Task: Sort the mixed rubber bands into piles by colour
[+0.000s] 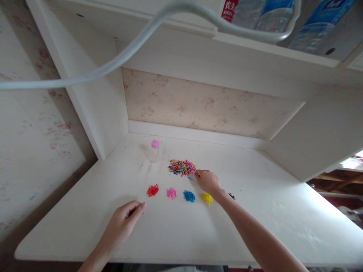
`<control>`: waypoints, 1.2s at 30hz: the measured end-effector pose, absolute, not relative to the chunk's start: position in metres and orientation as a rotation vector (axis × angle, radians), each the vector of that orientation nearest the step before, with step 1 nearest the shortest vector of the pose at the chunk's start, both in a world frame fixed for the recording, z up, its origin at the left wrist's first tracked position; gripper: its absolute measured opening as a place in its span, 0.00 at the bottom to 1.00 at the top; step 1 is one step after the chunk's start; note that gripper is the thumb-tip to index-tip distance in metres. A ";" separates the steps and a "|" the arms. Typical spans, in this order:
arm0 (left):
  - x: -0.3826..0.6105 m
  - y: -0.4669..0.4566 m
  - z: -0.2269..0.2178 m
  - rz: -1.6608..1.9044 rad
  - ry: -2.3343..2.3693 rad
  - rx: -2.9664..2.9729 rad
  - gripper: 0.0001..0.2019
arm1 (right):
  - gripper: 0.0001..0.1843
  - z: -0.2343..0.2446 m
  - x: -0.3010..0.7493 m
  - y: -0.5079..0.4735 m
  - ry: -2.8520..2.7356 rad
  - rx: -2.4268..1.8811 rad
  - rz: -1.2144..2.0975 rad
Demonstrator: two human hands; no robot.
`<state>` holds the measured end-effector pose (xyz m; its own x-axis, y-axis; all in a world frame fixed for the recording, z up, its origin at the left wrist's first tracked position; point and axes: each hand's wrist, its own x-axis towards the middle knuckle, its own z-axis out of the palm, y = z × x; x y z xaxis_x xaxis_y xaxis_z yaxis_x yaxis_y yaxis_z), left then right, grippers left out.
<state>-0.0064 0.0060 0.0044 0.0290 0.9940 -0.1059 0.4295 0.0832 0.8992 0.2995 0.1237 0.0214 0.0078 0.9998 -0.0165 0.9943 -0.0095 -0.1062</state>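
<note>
A mixed heap of small coloured rubber bands (181, 167) lies mid-desk. My right hand (208, 181) touches its right edge, thumb and fingers pinched together; what is between the fingertips is hidden. A single blue band (190, 178) lies just below the heap. Nearer me, sorted piles form a row: red bands (152, 190), pink bands (171, 193), blue bands (189, 196), yellow bands (207, 198) and black bands (231, 196), the last partly behind my right forearm. My left hand (124, 221) rests below the red pile, fingers curled closed, contents too small to make out.
A clear bottle with a pink cap (154, 144) stands behind the red pile. The white desk (170, 234) has side panels and a back wall. Overhead, a pale cable (127, 56) crosses below a shelf holding water bottles (275, 17).
</note>
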 end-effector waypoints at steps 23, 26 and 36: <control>-0.008 0.006 0.004 0.875 1.500 1.510 0.18 | 0.18 0.037 0.228 0.041 -2.350 -1.864 -0.004; -0.008 0.006 0.004 0.866 1.490 1.531 0.18 | 0.17 0.034 0.222 0.042 -2.388 -1.923 -0.041; -0.010 0.006 -0.001 0.850 1.499 1.545 0.19 | 0.17 0.029 0.210 0.036 -2.453 -1.969 0.026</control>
<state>-0.0100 0.0065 -0.0006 0.0706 0.9954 -0.0654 0.4546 0.0262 0.8903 0.2104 0.0357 0.0285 -0.2162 0.9763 -0.0133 0.9763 0.2161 -0.0102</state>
